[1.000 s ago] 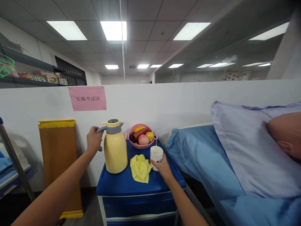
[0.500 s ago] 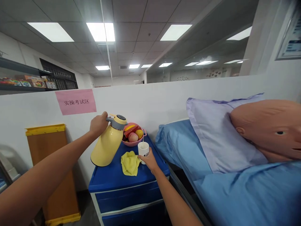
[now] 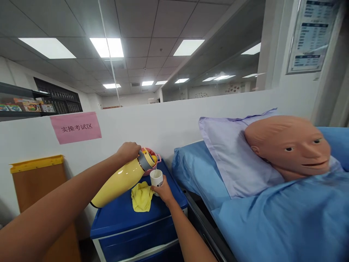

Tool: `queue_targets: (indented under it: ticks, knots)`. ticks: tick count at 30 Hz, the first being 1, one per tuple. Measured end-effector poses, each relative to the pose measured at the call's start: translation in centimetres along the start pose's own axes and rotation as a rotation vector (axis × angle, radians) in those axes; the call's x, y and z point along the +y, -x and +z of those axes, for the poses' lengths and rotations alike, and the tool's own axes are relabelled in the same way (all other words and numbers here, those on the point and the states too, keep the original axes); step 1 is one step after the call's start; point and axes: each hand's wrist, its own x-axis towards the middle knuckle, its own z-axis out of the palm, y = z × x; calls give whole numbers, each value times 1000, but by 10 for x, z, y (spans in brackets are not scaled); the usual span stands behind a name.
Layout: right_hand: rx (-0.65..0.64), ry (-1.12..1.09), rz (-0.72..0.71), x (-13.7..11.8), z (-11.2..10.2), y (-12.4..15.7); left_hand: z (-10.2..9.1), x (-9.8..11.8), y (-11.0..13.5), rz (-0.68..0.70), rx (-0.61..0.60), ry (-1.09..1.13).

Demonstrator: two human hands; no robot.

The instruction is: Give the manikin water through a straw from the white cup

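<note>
My left hand (image 3: 129,151) is closed round the handle of a yellow thermos jug (image 3: 120,182), which leans steeply with its grey-collared spout end to the right. Just right of the spout, my right hand (image 3: 163,191) grips a white mug (image 3: 156,177) with dark print, low over the cabinet. Whether liquid is running between jug and mug, I cannot tell. A crumpled yellow cloth (image 3: 141,198) lies beside the mug on the blue bedside cabinet (image 3: 114,220). Behind the jug, a pink fruit basket (image 3: 159,158) is mostly hidden.
At the right, a manikin (image 3: 289,149) lies in a bed, its head on a lilac pillow (image 3: 218,153) under a blue quilt (image 3: 261,222). A dark bed rail (image 3: 200,225) runs beside the cabinet. A brown board with yellow edges (image 3: 40,189) leans against the white wall.
The thermos jug has tipped much further over, its spout end lower and nearer the mug. My right hand still holds the mug. The view has swung to the right.
</note>
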Motion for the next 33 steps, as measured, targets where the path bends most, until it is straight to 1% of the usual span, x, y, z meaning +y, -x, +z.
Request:
queue_targets:
  ticks: [9, 15, 21, 29, 33]
  knots:
    - [-28, -25, -27, 8, -1, -3, 6, 25, -22, 111, -35, -21]
    - [-6, -10, -32, 7, 0, -3, -1, 39, -29, 200, -74, -44]
    - [-15, 17, -27, 6, -1, -2, -6, 44, -36, 273, -78, -78]
    - [-20, 36, -30, 3, -2, -2, 3, 48, -50, 311, -66, -124]
    - [-10, 57, -24, 3, -2, -1, 4, 52, -58, 351, -60, -159]
